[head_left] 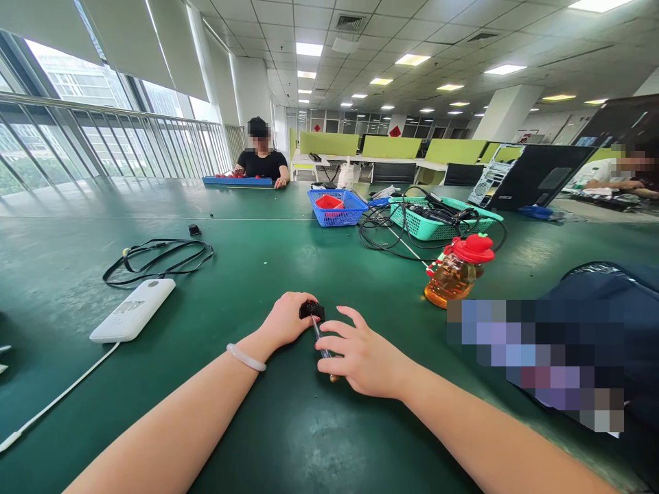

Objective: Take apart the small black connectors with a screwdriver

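Observation:
My left hand [289, 320] is closed around a small black part [311, 310] just above the green table. What kind of part it is cannot be made out. A screwdriver [323, 345] with a clear handle lies in the fingers of my right hand [363, 353]. Its metal tip points away from me and meets the near face of the black part. The index finger of the right hand is raised, while the other fingers curl at the handle. A pale bangle circles my left wrist.
On the left lie a white power bank [134, 310] with its cable and a looped black cord [159, 261]. A blue basket [337, 218], a green basket [422, 228] of cables and a bottle [456, 274] of amber liquid stand ahead and right. A person [260, 161] sits across.

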Action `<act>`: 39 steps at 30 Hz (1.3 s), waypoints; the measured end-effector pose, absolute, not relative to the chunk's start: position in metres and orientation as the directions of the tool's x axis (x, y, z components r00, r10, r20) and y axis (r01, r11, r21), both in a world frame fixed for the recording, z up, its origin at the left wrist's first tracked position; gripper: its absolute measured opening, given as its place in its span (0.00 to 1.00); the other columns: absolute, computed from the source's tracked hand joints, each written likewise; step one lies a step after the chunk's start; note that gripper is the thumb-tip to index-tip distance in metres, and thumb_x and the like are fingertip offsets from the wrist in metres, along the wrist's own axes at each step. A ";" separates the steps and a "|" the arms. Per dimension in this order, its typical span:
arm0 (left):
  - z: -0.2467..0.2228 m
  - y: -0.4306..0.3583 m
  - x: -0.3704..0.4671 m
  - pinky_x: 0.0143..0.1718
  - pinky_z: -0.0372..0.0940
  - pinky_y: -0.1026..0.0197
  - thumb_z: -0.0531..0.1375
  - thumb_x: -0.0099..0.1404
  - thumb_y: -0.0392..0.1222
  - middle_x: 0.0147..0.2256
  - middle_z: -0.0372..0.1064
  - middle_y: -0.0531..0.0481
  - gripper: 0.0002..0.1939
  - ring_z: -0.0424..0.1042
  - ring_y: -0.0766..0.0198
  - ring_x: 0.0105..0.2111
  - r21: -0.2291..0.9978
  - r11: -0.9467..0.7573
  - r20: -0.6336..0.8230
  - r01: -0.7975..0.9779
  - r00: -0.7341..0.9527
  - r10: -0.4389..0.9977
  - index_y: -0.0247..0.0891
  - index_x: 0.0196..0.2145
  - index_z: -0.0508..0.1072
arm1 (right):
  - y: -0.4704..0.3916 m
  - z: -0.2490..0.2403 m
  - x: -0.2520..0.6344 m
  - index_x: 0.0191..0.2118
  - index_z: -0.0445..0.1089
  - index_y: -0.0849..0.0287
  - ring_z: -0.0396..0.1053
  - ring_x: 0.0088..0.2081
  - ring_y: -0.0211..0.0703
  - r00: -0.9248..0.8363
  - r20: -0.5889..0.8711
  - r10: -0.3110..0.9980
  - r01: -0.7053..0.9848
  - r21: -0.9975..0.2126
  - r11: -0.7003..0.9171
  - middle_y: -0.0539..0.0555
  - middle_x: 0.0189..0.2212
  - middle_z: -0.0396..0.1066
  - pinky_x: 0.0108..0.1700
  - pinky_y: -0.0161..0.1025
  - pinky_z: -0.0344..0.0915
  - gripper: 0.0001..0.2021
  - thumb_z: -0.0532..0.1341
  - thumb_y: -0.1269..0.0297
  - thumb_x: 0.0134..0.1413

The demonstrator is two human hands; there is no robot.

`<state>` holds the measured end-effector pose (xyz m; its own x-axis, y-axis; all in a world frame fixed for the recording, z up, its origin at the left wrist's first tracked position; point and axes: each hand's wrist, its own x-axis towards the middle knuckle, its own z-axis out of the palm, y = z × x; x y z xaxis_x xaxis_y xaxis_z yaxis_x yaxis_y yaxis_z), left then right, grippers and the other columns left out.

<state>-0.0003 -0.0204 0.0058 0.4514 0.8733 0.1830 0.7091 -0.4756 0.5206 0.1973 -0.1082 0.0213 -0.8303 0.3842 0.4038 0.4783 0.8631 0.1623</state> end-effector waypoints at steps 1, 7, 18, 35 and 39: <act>0.006 -0.020 0.000 0.53 0.63 0.49 0.62 0.58 0.38 0.43 0.76 0.48 0.13 0.70 0.52 0.48 0.520 -0.477 0.186 0.709 0.451 0.873 0.41 0.43 0.75 | -0.108 0.021 0.197 0.35 0.71 0.52 0.64 0.53 0.48 -0.825 0.414 0.385 0.482 0.159 0.862 0.49 0.43 0.75 0.63 0.60 0.45 0.06 0.59 0.69 0.58; 0.001 -0.017 -0.002 0.53 0.63 0.49 0.62 0.58 0.38 0.43 0.76 0.48 0.14 0.71 0.53 0.47 0.506 -0.503 0.201 0.701 0.471 0.859 0.42 0.43 0.75 | -0.107 0.018 0.196 0.41 0.72 0.51 0.68 0.49 0.45 -0.658 0.586 0.474 0.564 -0.033 0.825 0.48 0.43 0.77 0.63 0.58 0.46 0.12 0.57 0.75 0.56; 0.001 -0.017 -0.003 0.52 0.64 0.49 0.64 0.59 0.45 0.44 0.75 0.48 0.15 0.69 0.51 0.48 0.511 -0.485 0.186 0.709 0.460 0.868 0.42 0.44 0.74 | -0.082 0.012 0.208 0.39 0.73 0.53 0.74 0.41 0.45 -0.035 0.430 0.902 0.437 -0.805 0.401 0.52 0.39 0.78 0.48 0.46 0.68 0.07 0.60 0.61 0.56; 0.001 -0.018 -0.003 0.52 0.63 0.49 0.63 0.60 0.43 0.44 0.75 0.47 0.14 0.69 0.52 0.47 0.496 -0.507 0.197 0.705 0.477 0.857 0.42 0.44 0.74 | -0.098 0.018 0.201 0.40 0.69 0.54 0.72 0.41 0.42 -0.309 0.727 0.614 0.594 -0.356 0.721 0.51 0.38 0.77 0.55 0.48 0.61 0.09 0.56 0.75 0.59; 0.003 -0.020 -0.002 0.53 0.63 0.49 0.62 0.59 0.41 0.44 0.75 0.48 0.14 0.69 0.52 0.48 0.504 -0.494 0.184 0.708 0.471 0.863 0.42 0.44 0.74 | -0.106 0.023 0.197 0.39 0.68 0.55 0.70 0.43 0.41 -0.509 0.713 0.482 0.608 -0.098 0.788 0.49 0.38 0.77 0.61 0.52 0.51 0.13 0.54 0.80 0.54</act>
<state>-0.0022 -0.0195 0.0027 0.4709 0.8627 0.1843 0.7085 -0.4944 0.5036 0.1966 -0.1056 0.0226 -0.5094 0.4818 0.7130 0.6082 0.7877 -0.0978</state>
